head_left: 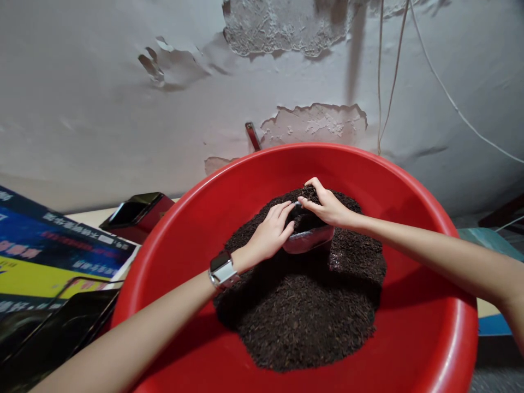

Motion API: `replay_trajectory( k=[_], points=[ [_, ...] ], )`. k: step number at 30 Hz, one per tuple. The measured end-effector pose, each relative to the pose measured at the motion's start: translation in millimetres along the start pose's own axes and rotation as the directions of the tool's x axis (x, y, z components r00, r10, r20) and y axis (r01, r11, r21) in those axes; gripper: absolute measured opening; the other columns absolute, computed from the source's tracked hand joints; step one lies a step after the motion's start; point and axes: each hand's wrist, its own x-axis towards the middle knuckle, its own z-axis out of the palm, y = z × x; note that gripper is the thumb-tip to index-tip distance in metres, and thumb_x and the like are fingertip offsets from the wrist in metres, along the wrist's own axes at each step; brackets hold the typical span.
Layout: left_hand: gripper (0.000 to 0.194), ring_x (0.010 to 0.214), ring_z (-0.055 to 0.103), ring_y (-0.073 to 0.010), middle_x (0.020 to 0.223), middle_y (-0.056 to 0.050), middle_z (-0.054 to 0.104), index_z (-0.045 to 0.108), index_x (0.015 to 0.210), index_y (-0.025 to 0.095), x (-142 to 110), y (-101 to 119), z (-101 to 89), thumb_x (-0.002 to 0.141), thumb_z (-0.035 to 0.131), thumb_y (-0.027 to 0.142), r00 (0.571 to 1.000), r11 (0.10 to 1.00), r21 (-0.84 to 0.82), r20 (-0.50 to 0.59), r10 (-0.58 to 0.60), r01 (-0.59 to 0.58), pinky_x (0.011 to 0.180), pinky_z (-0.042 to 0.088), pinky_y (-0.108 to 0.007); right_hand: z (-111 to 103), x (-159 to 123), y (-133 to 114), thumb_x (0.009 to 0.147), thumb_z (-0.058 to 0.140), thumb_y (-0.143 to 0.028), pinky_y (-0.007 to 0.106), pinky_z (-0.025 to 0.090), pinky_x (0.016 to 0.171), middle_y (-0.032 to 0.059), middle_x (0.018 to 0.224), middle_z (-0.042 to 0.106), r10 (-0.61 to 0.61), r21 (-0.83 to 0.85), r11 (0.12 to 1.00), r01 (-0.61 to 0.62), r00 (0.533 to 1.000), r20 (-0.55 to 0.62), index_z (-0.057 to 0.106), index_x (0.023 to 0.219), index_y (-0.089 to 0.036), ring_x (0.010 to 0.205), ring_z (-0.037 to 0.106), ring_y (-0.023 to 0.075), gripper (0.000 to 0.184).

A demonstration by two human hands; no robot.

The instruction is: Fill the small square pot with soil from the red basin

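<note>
A heap of dark, loose, leaf-like bits point(311, 322), resembling loose tea, lies in a large red basin point(184, 229). A small shiny-walled container point(309, 242) rests in the heap, tilted, with dark bits inside it. My left hand point(272, 229) grips its left rim, the fingers reaching over the far edge and the thumb on the near side. Over the container's far right side, my right hand point(327, 206) is curled round a clump of the dark bits point(310, 192), thumb and forefinger showing; its other fingers are hidden.
Left of the basin stand a dark red open box point(141, 215) and a printed blue and yellow sheet point(53, 251), with a black glossy item point(61, 333) nearer me. Behind is a peeling wall point(123, 120) with hanging cords point(388, 103). A blue-green item point(491, 240) lies right.
</note>
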Motion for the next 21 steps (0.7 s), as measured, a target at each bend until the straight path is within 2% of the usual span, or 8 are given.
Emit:
replay_trajectory(
  k=[7,10,12,14,15,17,19,21],
  points=[
    [0.044,0.126,0.031,-0.0229,0.135,-0.013,0.037,0.037,0.127,0.013,0.5,-3.3,0.8,0.088,0.034,0.032,1.0,1.0,0.02,0.004,0.0,0.0,0.107,0.029,-0.044,-3.1,-2.0,0.8,0.076,0.055,-0.037,0.031,0.039,0.081,0.0043,0.094,0.053,-0.064,0.051,0.997,0.062,0.998,0.027,0.039,0.095,-0.019,0.088,0.052,0.0144,0.031],
    [0.041,0.125,0.033,-0.0238,0.133,-0.012,0.04,0.04,0.125,0.015,-0.2,5.0,-6.2,0.087,0.038,0.031,0.995,0.999,0.045,-0.097,0.017,-0.013,0.105,0.031,-0.045,-4.6,0.1,0.1,0.071,0.06,-0.041,0.032,0.039,0.086,0.007,0.104,0.052,-0.068,0.149,0.987,0.066,0.998,0.012,0.041,0.097,-0.019,0.097,0.051,0.0156,0.039],
    [0.038,0.123,0.036,-0.0243,0.13,-0.011,0.043,0.044,0.122,0.018,-2.8,18.9,-13.2,0.087,0.038,0.029,0.983,0.995,0.054,-0.158,0.089,-0.081,0.103,0.032,-0.047,-5.1,2.9,1.7,0.072,0.059,-0.045,0.032,0.039,0.087,0.007,0.105,0.052,-0.027,0.196,0.98,0.034,0.999,-0.039,0.042,0.097,-0.019,0.098,0.051,0.0156,0.04],
    [0.035,0.119,0.042,-0.0239,0.125,-0.009,0.05,0.048,0.119,0.02,-8.5,37.8,-18.0,0.087,0.036,0.027,0.965,0.966,0.016,-0.053,0.258,-0.257,0.102,0.033,-0.046,-5.5,6.1,5.9,0.077,0.051,-0.047,0.033,0.038,0.088,0.0059,0.102,0.054,0.038,0.23,0.973,-0.009,0.992,-0.123,0.043,0.095,-0.019,0.096,0.051,0.015,0.035],
    [0.035,0.115,0.045,-0.0231,0.122,-0.009,0.053,0.05,0.118,0.021,-12.8,47.5,-18.2,0.087,0.036,0.028,0.928,0.93,-0.045,0.067,0.367,-0.365,0.101,0.034,-0.045,-5.7,7.6,9.0,0.079,0.047,-0.048,0.032,0.037,0.088,0.0051,0.099,0.054,0.074,0.238,0.971,-0.033,0.983,-0.166,0.044,0.094,-0.019,0.095,0.051,0.0147,0.032],
    [0.038,0.116,0.046,-0.0227,0.123,-0.009,0.053,0.048,0.123,0.022,-24.4,63.0,-12.7,0.087,0.04,0.032,0.789,0.858,-0.214,0.337,0.513,-0.467,0.102,0.034,-0.042,-6.0,10.2,16.5,0.082,0.041,-0.048,0.032,0.036,0.087,0.0036,0.094,0.055,0.149,0.239,0.967,-0.092,0.961,-0.232,0.045,0.09,-0.019,0.091,0.05,0.0145,0.03],
    [0.057,0.127,0.033,-0.029,0.137,-0.011,0.04,0.04,0.131,0.024,-38.8,69.2,0.4,0.08,0.051,0.046,0.674,0.853,-0.324,0.523,0.521,-0.409,0.103,0.029,-0.047,-6.1,12.2,24.0,0.082,0.04,-0.047,0.033,0.036,0.085,0.0028,0.092,0.055,0.217,0.238,0.959,-0.155,0.94,-0.262,0.045,0.086,-0.019,0.088,0.05,0.0148,0.029],
    [0.083,0.133,0.014,-0.0368,0.146,-0.011,0.022,0.031,0.136,0.028,-53.0,65.5,17.0,0.065,0.062,0.056,0.569,0.888,-0.356,0.682,0.46,-0.291,0.102,0.02,-0.06,-6.0,13.6,30.1,0.081,0.04,-0.047,0.033,0.036,0.084,0.0026,0.09,0.054,0.253,0.234,0.953,-0.193,0.93,-0.267,0.045,0.085,-0.019,0.086,0.05,0.0151,0.028]
  ],
)
